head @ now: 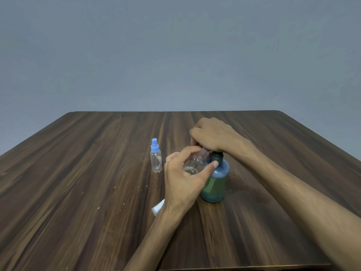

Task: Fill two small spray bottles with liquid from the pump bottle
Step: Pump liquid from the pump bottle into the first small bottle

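Left hand [182, 180] fingers clamped on open spray bottle [195, 163], neck tilted under pump bottle [214, 182] spout; right hand [213, 135] curled over pump, pressing.

We cannot tell exactly what sort of place this is; it looks to us like a plain indoor room, perhaps a home or a simple staged workspace; a dark wooden table [97, 173] with rounded far corners stands against a bare grey-blue wall [175, 55]; we see no appliances, tools, shelves or signs on it that would mark a kitchen, lab or shop.
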Tool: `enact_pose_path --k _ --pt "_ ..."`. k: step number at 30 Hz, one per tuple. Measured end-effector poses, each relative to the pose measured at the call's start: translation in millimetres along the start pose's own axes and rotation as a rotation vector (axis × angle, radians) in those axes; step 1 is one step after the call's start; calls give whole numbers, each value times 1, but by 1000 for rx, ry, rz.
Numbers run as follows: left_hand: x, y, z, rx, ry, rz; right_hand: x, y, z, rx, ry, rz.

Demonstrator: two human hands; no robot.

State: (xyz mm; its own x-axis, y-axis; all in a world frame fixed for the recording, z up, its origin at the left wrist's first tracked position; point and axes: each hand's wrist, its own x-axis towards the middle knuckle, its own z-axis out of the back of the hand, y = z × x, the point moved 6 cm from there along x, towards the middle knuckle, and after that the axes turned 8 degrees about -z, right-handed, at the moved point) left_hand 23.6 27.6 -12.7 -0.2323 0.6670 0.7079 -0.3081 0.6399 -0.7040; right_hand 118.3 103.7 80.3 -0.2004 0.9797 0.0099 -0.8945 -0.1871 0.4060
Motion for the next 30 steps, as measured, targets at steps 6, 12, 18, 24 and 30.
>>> enact_pose_path --k 6,12,18,24,30 --pt "0 0 -1 -1 2 -2 0 -1 0 49 19 3" --pt "-1 3 1 2 4 -4 0 -1 6 99 -34 24" --pt "-1 2 0 1 2 1 0 -1 3 30 0 10" --pt "0 3 0 -2 -3 9 2 -1 -3 -45 32 -3" --pt "0 2 -1 12 -1 -3 2 -1 -2 -25 29 -16"
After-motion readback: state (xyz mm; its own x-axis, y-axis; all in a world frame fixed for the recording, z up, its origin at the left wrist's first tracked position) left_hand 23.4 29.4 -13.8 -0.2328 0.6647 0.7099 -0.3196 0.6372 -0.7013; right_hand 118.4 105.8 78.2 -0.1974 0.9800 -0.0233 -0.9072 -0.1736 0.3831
